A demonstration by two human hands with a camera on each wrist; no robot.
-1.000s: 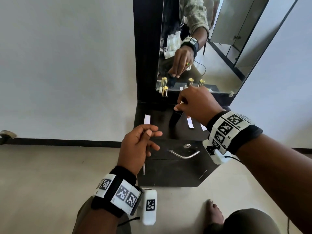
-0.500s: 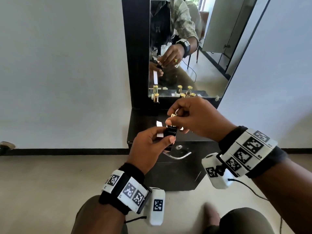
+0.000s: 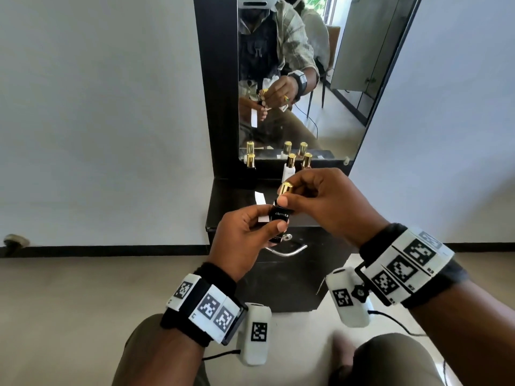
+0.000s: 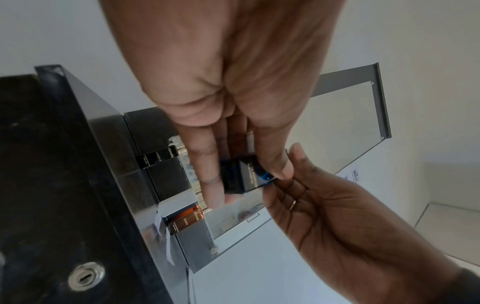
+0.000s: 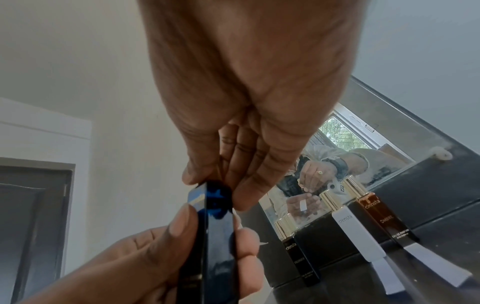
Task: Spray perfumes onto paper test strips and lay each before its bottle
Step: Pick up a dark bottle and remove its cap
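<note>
1. A dark perfume bottle with the word "clensta" on it is held up in the air in front of the black bench, between both hands.
2. The left hand wraps its grip round the bottle's body, thumb on the front face and fingers behind; a white paper strip shows just beside the bottle, against the same fingers.
3. The right hand has its grip closed on the bottle's gold cap, thumb and fingertips pinching it from above. Whether the cap is seated or lifted off cannot be told.
4. In the right wrist view the bottle looks deep blue at its top, with the left thumb pressed on its edge.
5. Three more bottles stand at the back of the bench against the mirror: a black bottle at the left, then a white bottle and an amber bottle close together at the right, all with gold caps.
6. A white strip lies flat on the bench in front of the black bottle. In the right wrist view, strips lie before the white bottle and the amber bottle too.
7. Below the bench top is a drawer front with a curved metal handle and a lock.
</note>
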